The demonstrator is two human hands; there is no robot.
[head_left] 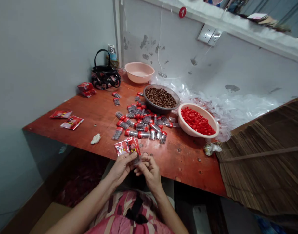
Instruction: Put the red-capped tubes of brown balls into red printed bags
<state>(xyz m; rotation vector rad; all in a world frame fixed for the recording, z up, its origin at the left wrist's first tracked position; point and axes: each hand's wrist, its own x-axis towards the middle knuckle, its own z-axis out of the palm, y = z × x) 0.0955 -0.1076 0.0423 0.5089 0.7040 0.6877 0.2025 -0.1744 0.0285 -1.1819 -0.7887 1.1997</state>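
At the table's front edge, my left hand (123, 166) pinches a shiny red printed packet (134, 146) by its lower part. My right hand (150, 172) is closed at that packet's clear lower end, thumb and fingers pressed together on it. A second red packet (121, 148) lies against the first, on its left; whether my left hand also grips it I cannot tell. Just beyond the packets are several small clear tubes with red caps (131, 133), filled with dark beads, in a loose pile.
Behind the tubes stand a dark bowl of brown beads (161, 97), a pale bowl of red caps (197, 121) and a pink basin (139, 72). Clear empty tubes (239, 107) heap along the wall. More red packets (72, 123), a crumpled white scrap (96, 139) and a handbag (106, 78) lie left.
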